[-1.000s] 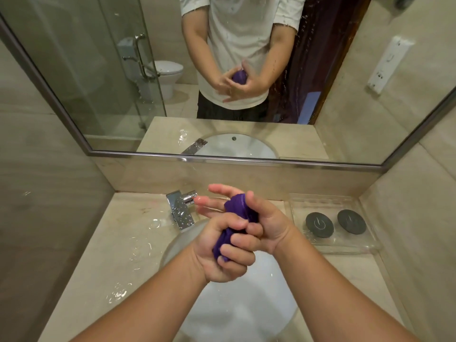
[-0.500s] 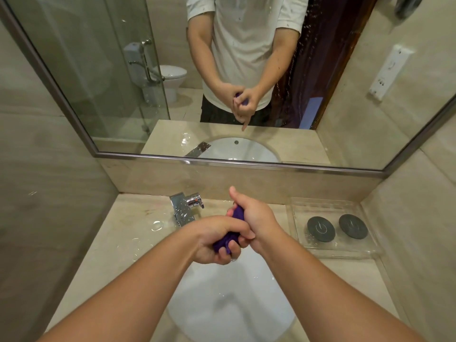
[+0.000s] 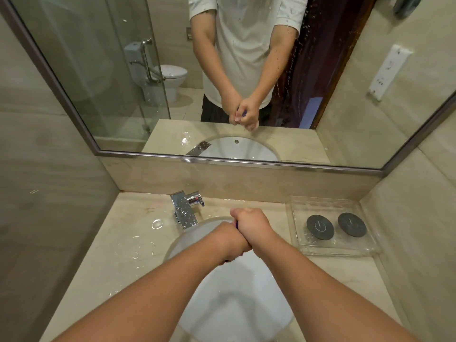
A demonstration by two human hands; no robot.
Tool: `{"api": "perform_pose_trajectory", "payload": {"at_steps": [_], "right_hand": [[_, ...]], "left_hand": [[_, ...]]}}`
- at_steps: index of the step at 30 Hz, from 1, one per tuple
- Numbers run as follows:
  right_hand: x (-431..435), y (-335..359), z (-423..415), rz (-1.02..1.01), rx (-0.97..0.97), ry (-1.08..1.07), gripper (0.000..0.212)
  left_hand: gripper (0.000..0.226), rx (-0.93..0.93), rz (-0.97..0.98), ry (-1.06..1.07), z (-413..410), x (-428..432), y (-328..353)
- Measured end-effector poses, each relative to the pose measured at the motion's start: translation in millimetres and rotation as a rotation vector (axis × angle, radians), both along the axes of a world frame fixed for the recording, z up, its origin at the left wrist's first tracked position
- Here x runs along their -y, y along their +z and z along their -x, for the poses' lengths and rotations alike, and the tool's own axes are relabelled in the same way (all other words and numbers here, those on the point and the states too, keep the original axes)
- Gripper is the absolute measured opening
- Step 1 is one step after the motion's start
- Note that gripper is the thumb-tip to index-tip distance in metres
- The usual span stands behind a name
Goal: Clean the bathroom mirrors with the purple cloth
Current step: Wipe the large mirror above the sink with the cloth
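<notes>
Both forearms reach in over the white oval undermount basin (image 3: 234,304), set in a beige stone counter (image 3: 111,255) with water splashes. Left hand (image 3: 232,240) and right hand (image 3: 249,222) are fisted, pressed together above the basin's far half, both clenched round the purple cloth (image 3: 236,223). The cloth is almost hidden, only thin slivers showing between the fists. Square chrome tap (image 3: 185,209) just behind-left. Clear plastic tray (image 3: 306,248) to the right holds two dark grey round discs (image 3: 320,227). Metal-framed wall mirror (image 3: 357,107) behind, spotted with droplets.
</notes>
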State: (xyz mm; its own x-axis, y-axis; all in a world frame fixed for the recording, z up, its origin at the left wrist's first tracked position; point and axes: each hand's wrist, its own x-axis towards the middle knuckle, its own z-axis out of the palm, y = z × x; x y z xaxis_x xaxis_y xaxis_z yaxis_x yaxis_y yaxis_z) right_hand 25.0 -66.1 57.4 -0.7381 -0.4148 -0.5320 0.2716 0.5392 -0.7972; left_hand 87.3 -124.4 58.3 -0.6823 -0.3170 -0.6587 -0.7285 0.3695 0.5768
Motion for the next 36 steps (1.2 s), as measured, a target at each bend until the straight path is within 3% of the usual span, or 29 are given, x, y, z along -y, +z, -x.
{"api": "perform_pose_trajectory", "payload": {"at_steps": [4, 7, 9, 12, 16, 17, 18, 21, 23, 25, 27, 29, 31, 33, 36], "right_hand": [[-2, -5, -3, -0.062, -0.085, 0.056, 0.035], [-1, -6, -2, -0.084, -0.128, 0.075, 0.031], [-2, -4, -1, -0.057, -0.128, 0.071, 0.030], [-7, 2, 3, 0.173, 0.023, 0.075, 0.031], [-24, 25, 11, 0.344, -0.035, 0.221, 0.020], [-31, 29, 14, 0.346, -0.117, 0.238, 0.017], [-39, 32, 16, 0.321, -0.267, 0.285, 0.029], [-55, 31, 13, 0.113, -0.975, 0.673, 0.082], [-52, 27, 5, 0.009, -1.350, 0.846, 0.092], [-43, 31, -1, 0.117, -1.500, 0.813, 0.076], [-35, 39, 0, 0.192, -1.638, 0.810, 0.042], [-29, 47, 5, 0.025, -1.697, 0.914, 0.025], [-22, 57, 9, -0.220, -1.601, 1.026, 0.020], [-14, 63, 13, -0.436, -1.476, 1.082, 0.016], [-6, 64, 17, -0.550, -1.390, 1.062, 0.013]], "left_hand": [[0.030, -0.019, 0.201, -0.086, 0, -2, -17], [0.029, -0.064, 0.185, -0.047, 0, -2, -23], [0.016, -0.101, 0.065, 0.020, 0, -3, -23], [0.007, -0.108, -0.236, 0.122, -7, 8, -6], [0.016, 0.119, -0.408, -0.035, -20, 46, 26], [0.020, 0.181, -0.443, -0.082, -24, 56, 32], [0.022, 0.230, -0.490, -0.123, -27, 66, 37], [0.022, 0.295, -0.666, -0.210, -30, 83, 48], [0.018, 0.310, -0.791, -0.252, -28, 83, 52], [0.019, 0.340, -0.881, -0.307, -25, 77, 53], [0.022, 0.366, -0.911, -0.356, -24, 71, 50], [0.024, 0.368, -0.898, -0.343, -23, 69, 50], [0.023, 0.345, -0.808, -0.292, -18, 68, 53], [0.021, 0.301, -0.559, -0.235, -10, 61, 56], [0.023, 0.197, -0.158, -0.168, 2, 48, 56]]}}
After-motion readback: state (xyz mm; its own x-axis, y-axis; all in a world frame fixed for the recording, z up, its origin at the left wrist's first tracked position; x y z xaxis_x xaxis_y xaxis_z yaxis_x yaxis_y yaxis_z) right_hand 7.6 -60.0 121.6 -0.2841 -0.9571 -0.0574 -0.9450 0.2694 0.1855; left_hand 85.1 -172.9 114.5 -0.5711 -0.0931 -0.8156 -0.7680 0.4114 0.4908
